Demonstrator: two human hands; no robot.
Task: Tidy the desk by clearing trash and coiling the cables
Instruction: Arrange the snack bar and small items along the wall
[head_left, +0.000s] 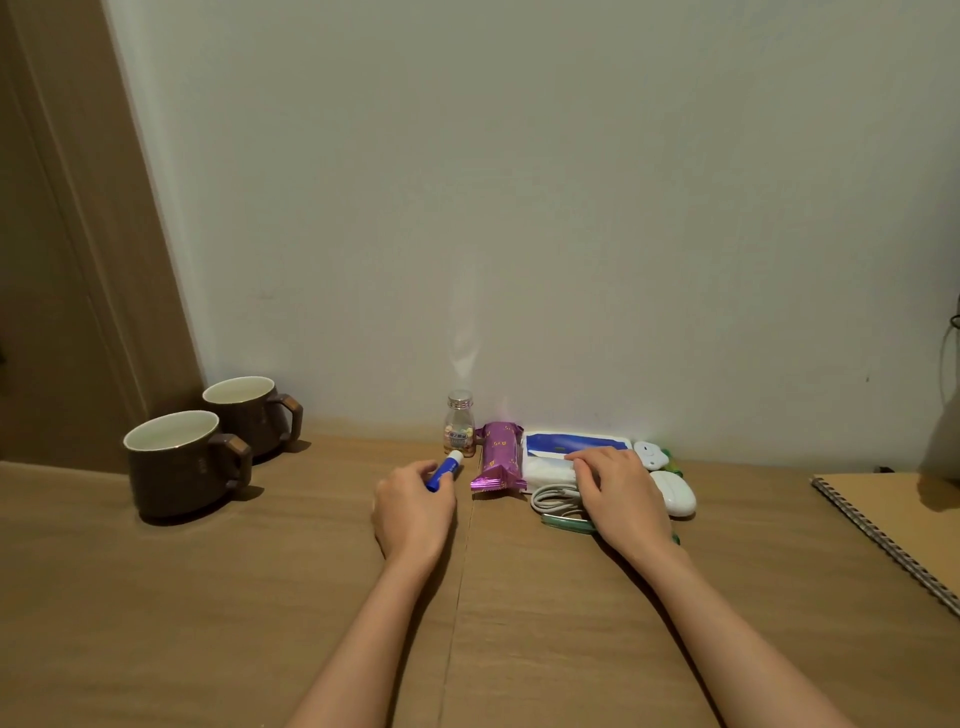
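**Two Hands on the Bench: Handling Notes for Cable and Small Items**

Two items are under the hands. The left hand (413, 506) has its fingers clamped around a small blue stick with a white cap (445, 470), cap pointing toward 1 o'clock. Judged light, rigid and smooth; grip mid-barrel to prevent rolling.

The right hand (618, 491) lies palm-down with fingers together and extended, resting over a white coiled cable (553, 498) and touching a white tissue pack with a blue panel (569, 449). Whether the fingers pinch anything cannot be told.

The cable lies at 3 o'clock from the left hand, near the wall. Judged light, soft and springy; loops will likely unwind unless pinched across the whole bundle. A thin green loop (569, 521) lies just beside it at 6 o'clock.

A purple foil snack wrapper (498, 462) lies between the hands: judged light, crinkly, slippery; take by a crimped end.

A clear plastic bottle with a silver cap (460, 423) stands upright at 12 o'clock from the stick. Its label carries characters too small to read. No other writing is legible.
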